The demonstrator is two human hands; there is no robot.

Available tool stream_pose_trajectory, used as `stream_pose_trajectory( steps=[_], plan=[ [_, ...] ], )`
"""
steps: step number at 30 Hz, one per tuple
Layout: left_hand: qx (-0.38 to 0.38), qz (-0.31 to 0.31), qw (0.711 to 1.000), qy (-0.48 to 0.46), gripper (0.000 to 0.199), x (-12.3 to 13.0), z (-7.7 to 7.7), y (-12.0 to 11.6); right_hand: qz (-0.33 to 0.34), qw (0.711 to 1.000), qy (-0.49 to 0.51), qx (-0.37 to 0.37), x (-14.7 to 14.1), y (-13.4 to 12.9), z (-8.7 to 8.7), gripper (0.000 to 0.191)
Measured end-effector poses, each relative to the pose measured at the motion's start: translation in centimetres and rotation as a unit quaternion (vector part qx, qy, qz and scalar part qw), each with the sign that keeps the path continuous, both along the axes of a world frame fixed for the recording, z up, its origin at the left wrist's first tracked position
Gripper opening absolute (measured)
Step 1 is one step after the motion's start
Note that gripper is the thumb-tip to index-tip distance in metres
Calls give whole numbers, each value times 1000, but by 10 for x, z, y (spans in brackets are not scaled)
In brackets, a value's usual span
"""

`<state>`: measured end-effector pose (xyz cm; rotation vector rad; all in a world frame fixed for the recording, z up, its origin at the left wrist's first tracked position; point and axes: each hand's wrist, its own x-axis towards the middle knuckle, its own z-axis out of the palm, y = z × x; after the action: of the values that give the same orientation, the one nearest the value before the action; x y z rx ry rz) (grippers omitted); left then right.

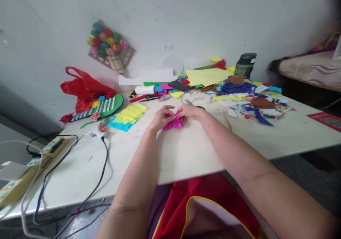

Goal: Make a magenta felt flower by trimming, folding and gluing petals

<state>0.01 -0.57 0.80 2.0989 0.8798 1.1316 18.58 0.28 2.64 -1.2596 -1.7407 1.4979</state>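
Near the middle of the white table, both my hands are closed on a magenta paper flower (174, 124) with ruffled petals. My left hand (163, 117) pinches its left side, and my right hand (190, 112) grips it from the upper right. The fingertips meet over the flower's centre, so that part is hidden. Just beyond my right hand lie scissors (188, 102) with their blades pointing away to the left. Yellow paper sheets (131, 113) rest on blue sheets (125, 126) to the left of my left hand.
A glue gun (99, 129) with a black cord lies left, near a power strip (34, 166). A red plastic bag (84, 90) and green board (115, 104) stand behind it. Paper scraps (237, 88), a phone (178, 86) and a green bottle (245, 65) occupy the back.
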Motion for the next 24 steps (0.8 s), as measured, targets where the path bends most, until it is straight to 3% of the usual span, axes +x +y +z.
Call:
stream_pose_trajectory(
  steps=[7,15,20,24],
  plan=[
    [-52,-17,996,-65,25,-2,2,-2,-20,999,28,5,-1,2,-2,14],
    [-60,-2,997,-44,25,-2,2,-4,28,999,22,12,0,-3,3,13],
    [-66,1,997,-49,23,0,4,-7,0,998,-10,58,-3,-1,-2,18],
    [-68,46,994,-68,23,4,2,-7,-31,994,-12,102,-5,6,-10,16]
  ],
)
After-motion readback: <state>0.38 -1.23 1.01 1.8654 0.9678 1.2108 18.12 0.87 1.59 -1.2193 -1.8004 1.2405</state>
